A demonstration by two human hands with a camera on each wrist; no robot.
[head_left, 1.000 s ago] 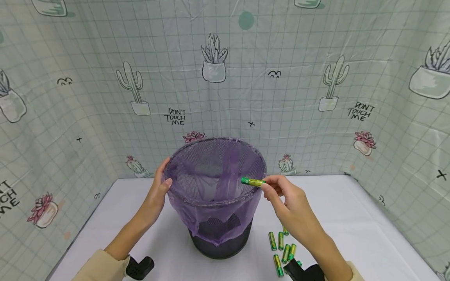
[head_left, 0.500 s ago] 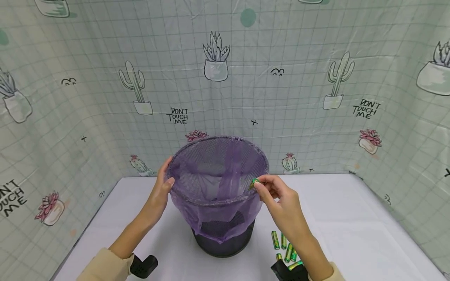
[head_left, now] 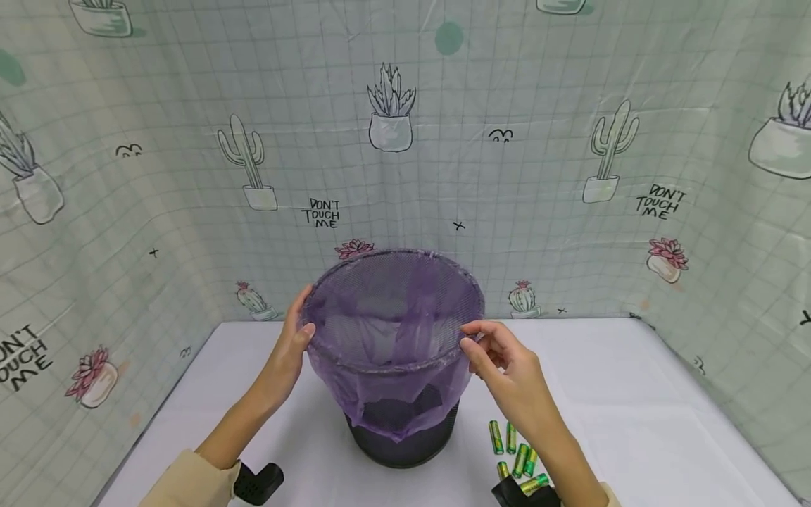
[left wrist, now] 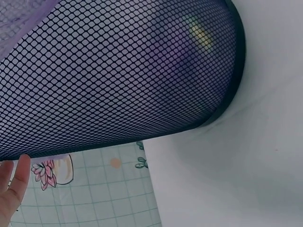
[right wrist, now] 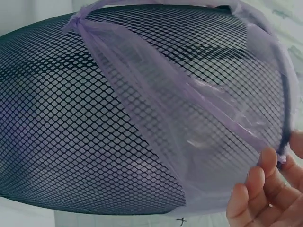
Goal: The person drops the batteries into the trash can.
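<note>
The cloth wall (head_left: 393,190) has black words drawn on it, all in big letters. In the head view, one set of words (head_left: 324,213) left of the middle says "DON'T TOUCH ME", in three short rows. A second set (head_left: 661,202) over on the right says "DON'T TOUCH ME" too. A third set (head_left: 22,358) sits low at the left edge, where the front part is cut off, so it reads like "N'T", "OUCH" and "ME". The cloth also has little black "x" marks, like one near the middle (head_left: 459,225) and one on the left (head_left: 153,253). The right wrist view shows an "x" (right wrist: 181,221) at the bottom. The print on the green and yellow batteries (head_left: 520,460) is too small to read.
</note>
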